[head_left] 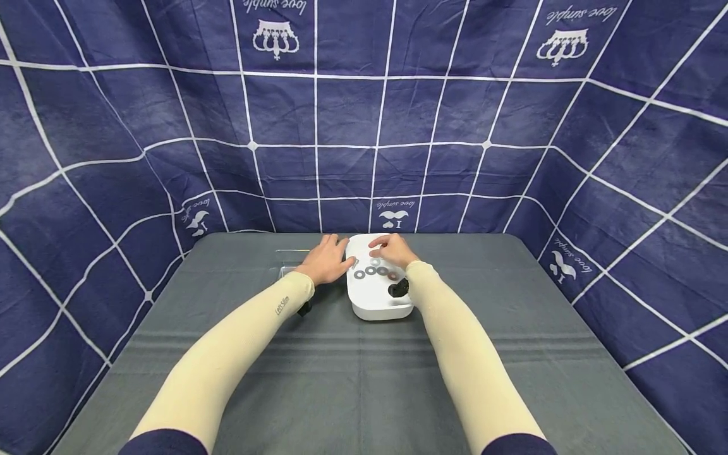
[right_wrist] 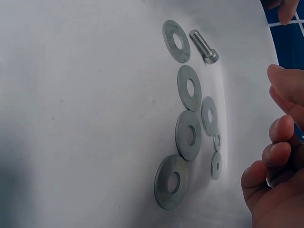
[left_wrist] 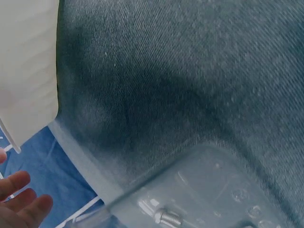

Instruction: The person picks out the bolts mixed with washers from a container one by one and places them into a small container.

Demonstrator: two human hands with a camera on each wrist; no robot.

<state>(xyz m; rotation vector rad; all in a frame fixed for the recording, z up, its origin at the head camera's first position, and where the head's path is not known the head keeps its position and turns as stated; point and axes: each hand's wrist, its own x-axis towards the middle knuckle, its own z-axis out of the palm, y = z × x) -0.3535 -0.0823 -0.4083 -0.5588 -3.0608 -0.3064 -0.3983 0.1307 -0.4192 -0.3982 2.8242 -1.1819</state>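
Observation:
My left hand [head_left: 328,260] is at the left rim of a white tray [head_left: 372,295], its fingers loosely spread and its thumb near the rim. In the left wrist view only the fingertips show, with nothing seen between them. Over the far part of the tray, my right hand [head_left: 394,249] has bent fingers; a gap shows between thumb and forefinger, and no held thing is visible. In the right wrist view, several flat metal washers [right_wrist: 188,135] of different sizes lie on the tray floor. A socket-head bolt [right_wrist: 204,46] lies beside the topmost washer [right_wrist: 169,41].
Left of the tray stands a clear plastic container [left_wrist: 209,164] with a metal bolt [left_wrist: 168,217] in it, partly behind my left arm. A grey cloth [head_left: 273,373] covers the table. Blue curtains [head_left: 347,107] with white lines hang behind and at both sides.

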